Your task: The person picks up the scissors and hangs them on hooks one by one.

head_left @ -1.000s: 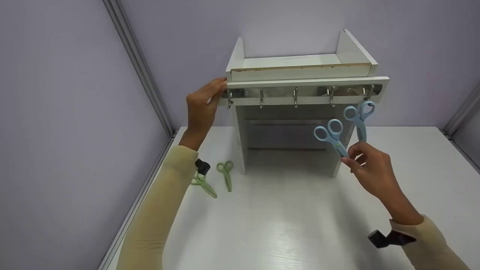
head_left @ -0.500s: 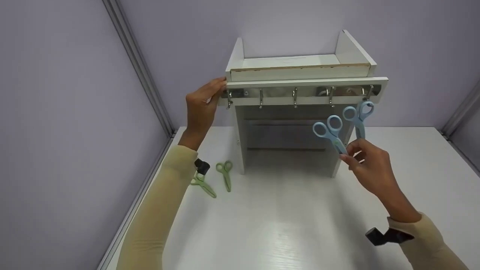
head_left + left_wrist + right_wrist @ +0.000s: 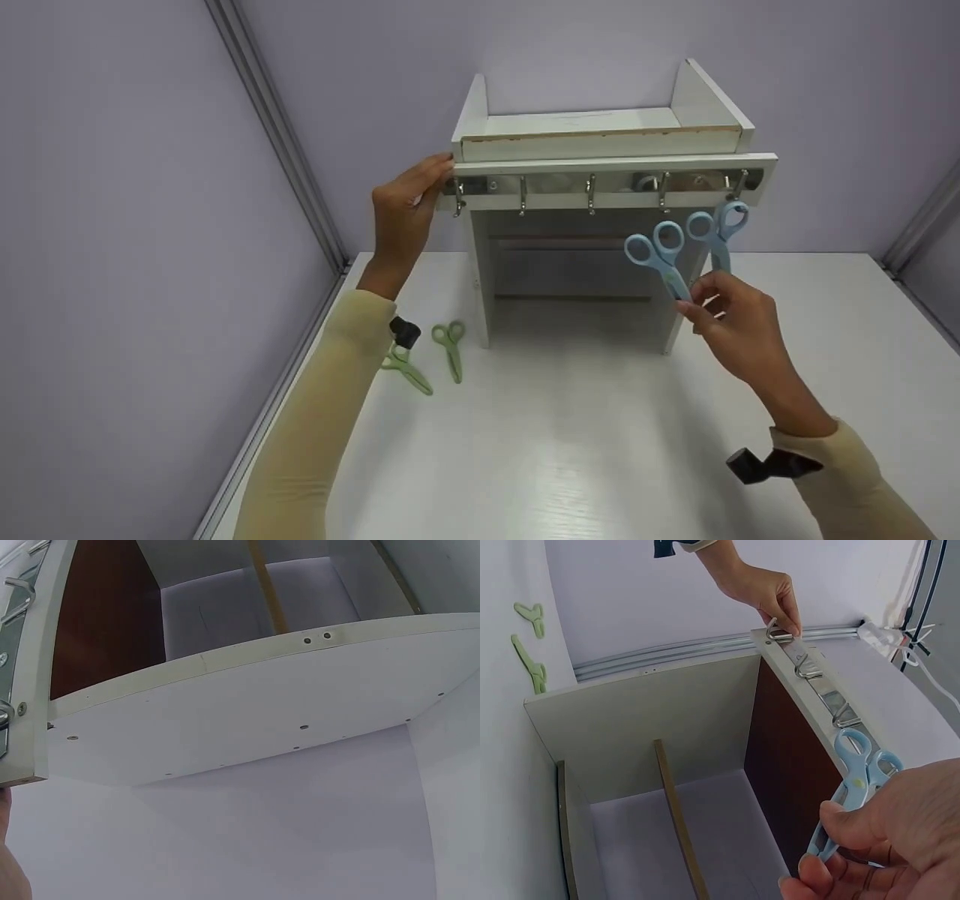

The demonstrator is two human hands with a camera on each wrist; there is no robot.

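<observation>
Blue scissors (image 3: pixel 658 255) are pinched by the blades in the right hand (image 3: pixel 731 330), handles up, just below the hook rail (image 3: pixel 600 184) on the white shelf unit (image 3: pixel 600 135). Another blue pair (image 3: pixel 718 225) hangs on the rightmost hook (image 3: pixel 739 185) right beside them. Left hand (image 3: pixel 405 210) rests on the rail's left end, fingers fairly straight. Two green scissors (image 3: pixel 450 349) lie on the surface (image 3: pixel 562 450).
</observation>
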